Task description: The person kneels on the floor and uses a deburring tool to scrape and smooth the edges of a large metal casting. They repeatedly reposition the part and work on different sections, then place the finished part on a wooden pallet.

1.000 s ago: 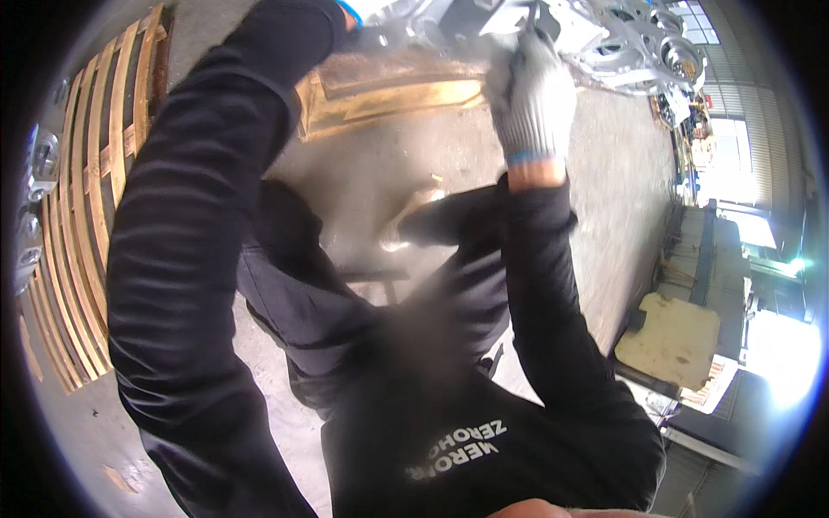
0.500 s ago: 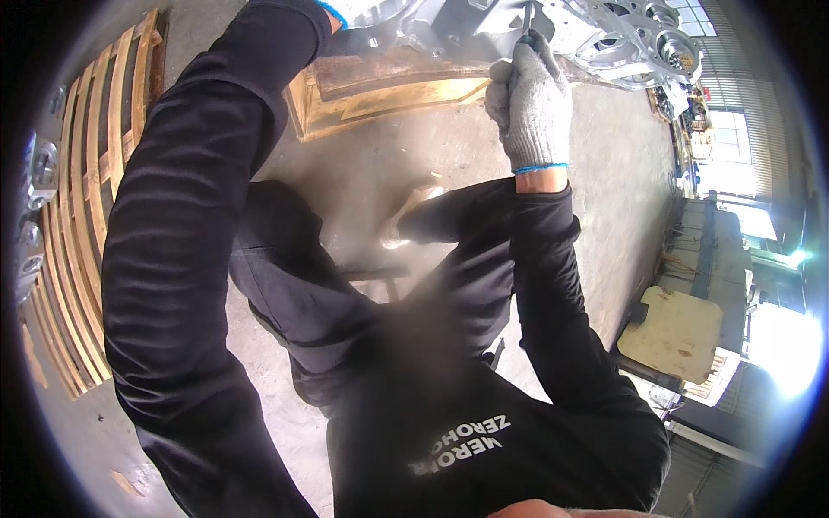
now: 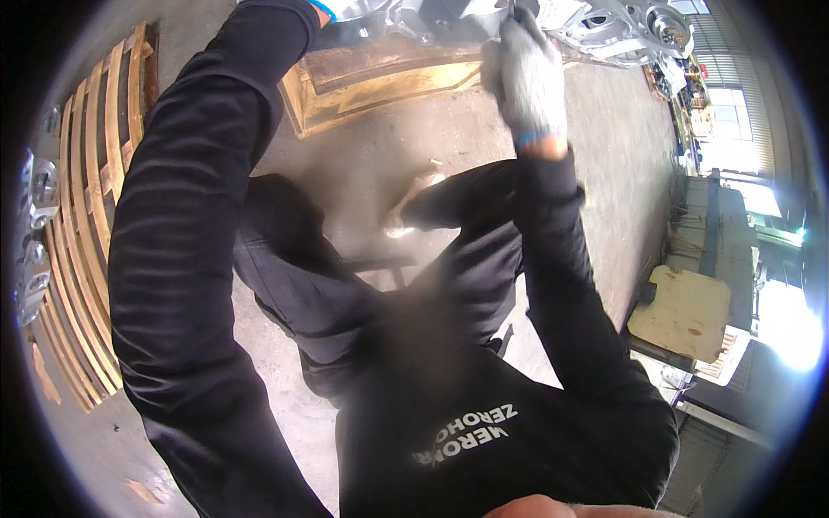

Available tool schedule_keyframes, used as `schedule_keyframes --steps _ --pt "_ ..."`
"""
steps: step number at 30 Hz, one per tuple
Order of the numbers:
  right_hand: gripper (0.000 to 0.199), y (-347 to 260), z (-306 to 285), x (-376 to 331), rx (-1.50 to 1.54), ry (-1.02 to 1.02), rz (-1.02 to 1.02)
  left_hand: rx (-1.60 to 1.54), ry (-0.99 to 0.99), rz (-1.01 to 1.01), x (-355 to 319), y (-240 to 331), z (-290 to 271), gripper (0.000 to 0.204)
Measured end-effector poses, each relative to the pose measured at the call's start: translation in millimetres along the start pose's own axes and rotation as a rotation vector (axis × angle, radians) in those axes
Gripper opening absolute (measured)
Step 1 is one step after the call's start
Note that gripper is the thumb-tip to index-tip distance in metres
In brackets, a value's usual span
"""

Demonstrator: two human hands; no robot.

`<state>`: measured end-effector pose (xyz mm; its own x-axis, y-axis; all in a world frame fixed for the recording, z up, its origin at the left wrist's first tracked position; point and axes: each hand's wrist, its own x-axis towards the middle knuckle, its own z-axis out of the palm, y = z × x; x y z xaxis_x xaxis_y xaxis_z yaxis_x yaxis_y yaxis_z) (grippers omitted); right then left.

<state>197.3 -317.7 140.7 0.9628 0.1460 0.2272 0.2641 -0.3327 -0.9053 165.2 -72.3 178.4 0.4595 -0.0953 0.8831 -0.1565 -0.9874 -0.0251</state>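
My right hand [image 3: 527,73], in a grey knit glove with a blue cuff, is closed in a fist around a thin dark tool [image 3: 515,12] that sticks up from it. It is raised against silvery metal castings [image 3: 604,26] at the top edge. My left arm [image 3: 190,224], in a black sleeve, reaches up to the same castings. Only the blue cuff [image 3: 324,10] of its glove shows, and the hand itself is cut off by the frame's top edge. Below, I see my own black clothing and legs.
The castings rest on a low wooden pallet [image 3: 389,82]. A slatted wooden pallet [image 3: 86,224] lies on the concrete floor at left, with small metal parts [image 3: 34,224] beside it. A tan board [image 3: 682,311] and racks stand at right by a bright opening.
My right fist has risen a little toward the castings at the top edge. The left arm stays stretched upward.
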Motion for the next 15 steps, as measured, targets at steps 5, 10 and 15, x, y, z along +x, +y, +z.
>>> schedule_keyframes --steps 5,10,15 --pt "0.014 17.8 -9.2 8.7 -0.577 0.04 -0.523 0.001 0.001 0.005 0.0 2.0 -1.3 0.02" --pt "0.033 4.8 -3.3 4.1 -0.276 -0.078 -0.082 0.012 0.015 0.024 -0.2 -2.4 0.8 0.02" --pt "0.04 0.5 -8.4 7.8 -0.666 -0.024 -0.563 0.033 0.007 0.063 -0.1 -6.6 4.3 0.019"
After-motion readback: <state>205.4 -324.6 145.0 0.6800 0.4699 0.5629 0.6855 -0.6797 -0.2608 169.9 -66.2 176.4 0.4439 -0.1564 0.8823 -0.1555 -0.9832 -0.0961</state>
